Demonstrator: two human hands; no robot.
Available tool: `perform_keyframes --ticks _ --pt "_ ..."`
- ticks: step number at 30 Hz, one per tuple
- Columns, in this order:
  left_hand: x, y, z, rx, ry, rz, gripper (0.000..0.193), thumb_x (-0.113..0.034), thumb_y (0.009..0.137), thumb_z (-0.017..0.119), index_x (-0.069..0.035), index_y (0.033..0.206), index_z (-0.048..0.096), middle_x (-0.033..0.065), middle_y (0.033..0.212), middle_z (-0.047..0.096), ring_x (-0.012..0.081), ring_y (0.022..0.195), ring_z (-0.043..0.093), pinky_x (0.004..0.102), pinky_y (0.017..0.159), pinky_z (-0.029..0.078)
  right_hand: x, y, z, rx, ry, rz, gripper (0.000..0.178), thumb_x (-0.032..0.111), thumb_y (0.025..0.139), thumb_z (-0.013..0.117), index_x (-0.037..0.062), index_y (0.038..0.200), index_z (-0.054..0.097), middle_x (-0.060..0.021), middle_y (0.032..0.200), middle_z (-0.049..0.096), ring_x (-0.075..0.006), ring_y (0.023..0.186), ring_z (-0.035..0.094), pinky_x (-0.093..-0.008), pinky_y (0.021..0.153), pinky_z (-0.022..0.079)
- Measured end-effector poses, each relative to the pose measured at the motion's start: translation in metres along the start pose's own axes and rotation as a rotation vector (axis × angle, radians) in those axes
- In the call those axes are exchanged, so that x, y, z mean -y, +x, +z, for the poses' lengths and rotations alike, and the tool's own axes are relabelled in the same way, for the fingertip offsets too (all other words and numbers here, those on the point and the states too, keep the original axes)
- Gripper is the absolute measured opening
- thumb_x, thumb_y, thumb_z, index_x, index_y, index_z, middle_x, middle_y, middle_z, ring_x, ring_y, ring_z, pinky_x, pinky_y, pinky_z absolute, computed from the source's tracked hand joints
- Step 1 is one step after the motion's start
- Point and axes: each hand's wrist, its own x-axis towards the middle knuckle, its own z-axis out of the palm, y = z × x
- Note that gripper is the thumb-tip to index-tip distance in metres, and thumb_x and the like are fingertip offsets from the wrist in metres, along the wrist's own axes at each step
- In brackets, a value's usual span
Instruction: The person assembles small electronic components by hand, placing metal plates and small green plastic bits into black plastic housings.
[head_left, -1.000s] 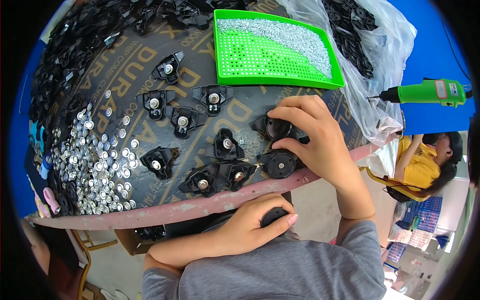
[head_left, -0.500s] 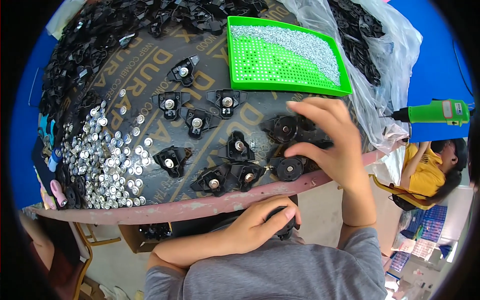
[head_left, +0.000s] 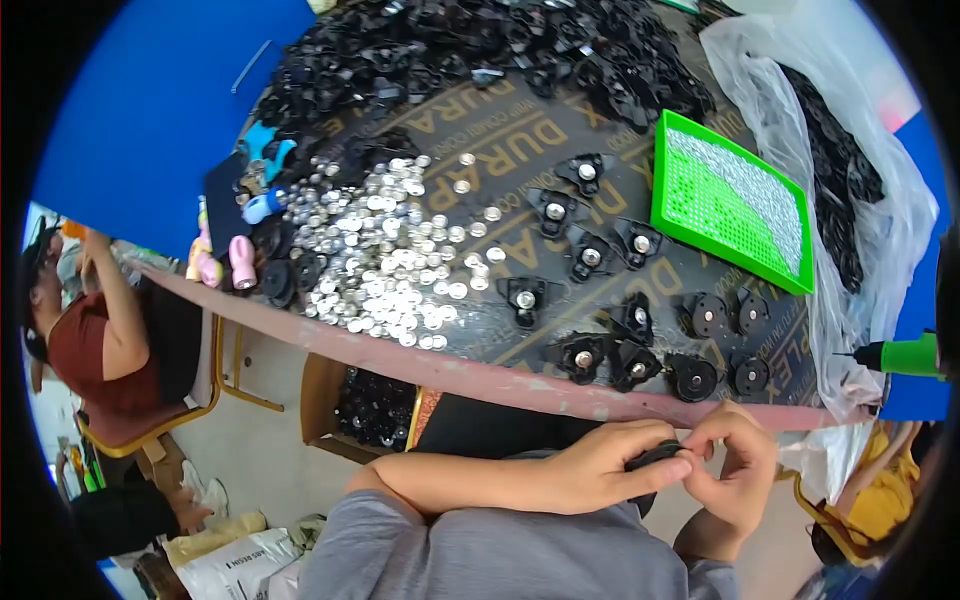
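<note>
Grey fabric of a shirt [head_left: 500,535] lies closest to my camera, well to the near side of the green tray [head_left: 703,205], my reference for all positions. Between shirt and tray I observe the left hand [head_left: 612,465] grasping a black round part [head_left: 652,457], thumb over it and fingers around its far side. I find the right hand [head_left: 740,468] bent inward at that part's edge, thumb and forefinger brought together; whether they grip the part or something smaller, I cannot tell.

Well to the near left of the tray, a cardboard box [head_left: 322,405] holds black pieces below the table's pink edge [head_left: 490,375]. On the tabletop, just nearer than the tray, I count four black discs [head_left: 708,314] with bright centres. Eight black winged pieces [head_left: 555,212] bearing silver caps stand left and near-left of the tray. Farther left of it, loose silver caps [head_left: 385,245] lie scattered and piled.

Inside the tray I note small silver fasteners [head_left: 765,195]. Right of it rests a clear plastic bag [head_left: 895,235]; beyond its left side spreads a heap of black pieces [head_left: 470,60].
</note>
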Motion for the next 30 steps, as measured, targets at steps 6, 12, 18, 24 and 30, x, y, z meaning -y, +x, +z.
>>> perform_keyframes --ticks 6,12,18,24,30 --pt "0.001 -0.01 0.005 -0.043 -0.028 -0.045 0.024 -0.024 0.104 0.054 -0.002 0.095 0.06 0.0049 0.084 0.056 0.0115 0.074 0.053 0.0291 0.067 0.045 -0.005 -0.002 -0.002 -0.136 0.052 0.001 0.018 0.002 0.069 0.08 0.0007 0.079 0.065 -0.0047 0.074 0.063 -0.0123 0.064 0.052 -0.0248 0.057 0.04" --pt "0.001 -0.023 -0.007 -0.064 -0.001 -0.056 0.028 -0.024 0.104 0.054 -0.003 0.088 0.061 0.0025 0.083 0.056 0.0107 0.076 0.053 0.0281 0.069 0.044 -0.003 0.073 -0.024 -0.02 -0.315 -0.447 0.019 -0.002 0.073 0.075 0.0046 0.091 0.072 -0.0092 0.089 0.067 -0.0266 0.084 0.063 -0.0342 0.078 0.048" --pt "0.0 -0.028 -0.006 -0.003 -0.004 -0.118 0.026 -0.021 0.103 0.055 -0.001 0.088 0.063 0.0044 0.087 0.057 0.0132 0.077 0.055 0.0288 0.07 0.045 -0.012 0.132 -0.003 0.439 -0.388 -0.595 0.015 0.005 0.085 0.067 0.0036 0.1 0.07 -0.0053 0.103 0.068 -0.028 0.099 0.057 -0.0365 0.088 0.048" --pt "0.001 -0.034 -0.008 0.02 0.017 -0.142 0.024 -0.019 0.102 0.056 -0.001 0.089 0.063 0.0058 0.085 0.058 0.0148 0.077 0.056 0.03 0.071 0.045 -0.024 0.153 0.011 0.685 -0.405 -0.568 0.026 -0.005 0.083 0.062 0.0029 0.106 0.069 -0.0085 0.108 0.068 -0.0299 0.099 0.056 -0.0378 0.09 0.047" --pt "-0.001 -0.032 -0.013 0.051 0.008 -0.211 0.024 -0.02 0.102 0.057 -0.001 0.089 0.064 0.0052 0.084 0.057 0.014 0.075 0.055 0.0295 0.069 0.044 -0.029 0.158 0.009 0.674 -0.383 -0.49 0.022 0.0 0.084 0.065 0.0024 0.106 0.069 -0.0097 0.103 0.066 -0.0313 0.1 0.057 -0.0405 0.09 0.047"
